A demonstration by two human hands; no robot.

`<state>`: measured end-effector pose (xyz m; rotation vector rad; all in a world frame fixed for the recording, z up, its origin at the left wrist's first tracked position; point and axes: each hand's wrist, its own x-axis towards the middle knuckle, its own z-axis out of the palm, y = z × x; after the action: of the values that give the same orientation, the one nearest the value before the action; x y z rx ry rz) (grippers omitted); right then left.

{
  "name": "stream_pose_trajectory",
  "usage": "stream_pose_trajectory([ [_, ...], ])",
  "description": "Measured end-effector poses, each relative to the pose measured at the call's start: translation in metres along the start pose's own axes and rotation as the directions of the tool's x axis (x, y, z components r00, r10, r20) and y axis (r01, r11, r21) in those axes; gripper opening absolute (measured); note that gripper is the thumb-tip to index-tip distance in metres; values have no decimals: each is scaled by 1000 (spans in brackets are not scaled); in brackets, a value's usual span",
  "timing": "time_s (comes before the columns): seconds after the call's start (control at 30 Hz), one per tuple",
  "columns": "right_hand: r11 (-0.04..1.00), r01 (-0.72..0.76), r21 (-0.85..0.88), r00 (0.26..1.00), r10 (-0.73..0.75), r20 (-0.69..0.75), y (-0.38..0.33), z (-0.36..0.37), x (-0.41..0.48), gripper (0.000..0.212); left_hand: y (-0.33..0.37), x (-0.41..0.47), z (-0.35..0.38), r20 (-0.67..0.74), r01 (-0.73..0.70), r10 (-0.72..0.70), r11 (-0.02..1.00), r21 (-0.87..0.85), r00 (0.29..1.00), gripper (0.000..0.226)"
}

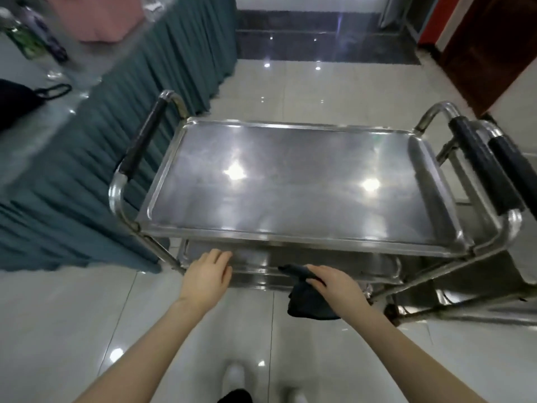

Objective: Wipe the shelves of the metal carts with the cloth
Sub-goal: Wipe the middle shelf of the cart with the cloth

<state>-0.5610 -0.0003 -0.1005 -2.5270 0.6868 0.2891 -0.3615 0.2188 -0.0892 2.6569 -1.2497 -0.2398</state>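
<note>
Nearest: pale shoes (235,376) on glossy floor tile, both forearms reaching forward and down.

Right hand (334,282): fingers curled over a dark cloth (308,303), gripping its bunched top. Rest of the cloth hanging loose below the hand, in front of the cart, not yet flat on metal.

Left hand (207,274): fingers straight and close together, holding nothing, at the front-left edge of the lower shelf (377,276). Touching the rim or just above it: cannot tell.

Key relation: lower shelf straight ahead of the cloth and tucked under the top shelf (290,181), so entry only from the front, low and level. Long axis of both shelves running left to right across the view. Right hand nearer the middle of the lower shelf, left hand nearer its left end.

Judged next: cloth slid forward onto the lower shelf, then swept sideways along the long axis. Left hand well placed for steadying the cart.

Top shelf: bare, shiny, ceiling lights mirrored in it. Wiped or not: cannot tell.

Left end of cart: tube frame with black handle (142,139). Right end: second cart (510,173), its handle just beside the first cart's.

Farther left: table with green pleated skirt (87,158), black bag (17,103) and bottle (23,36) on top. Far right: dark red door (494,48).
</note>
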Motion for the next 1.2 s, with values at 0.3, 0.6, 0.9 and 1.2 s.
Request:
stream_pose_trajectory([
  [0.3,996,28,-80,998,-33,-55,16,122,115,47,-113,14,144,-97,65,-60,996,53,993,52],
  [0.6,895,358,-266,821,-437,-366,19,268,220,28,-236,51,339,-318,-67,88,995,76,944,45],
  [0.9,907,303,-293,771,-414,-484,7,328,235,35,-276,72,360,-587,-209,234,971,111,775,40],
  [1.2,936,131,-327,961,-201,-190,-31,330,294,58,-289,73,368,-619,-358,316,932,59,719,39],
])
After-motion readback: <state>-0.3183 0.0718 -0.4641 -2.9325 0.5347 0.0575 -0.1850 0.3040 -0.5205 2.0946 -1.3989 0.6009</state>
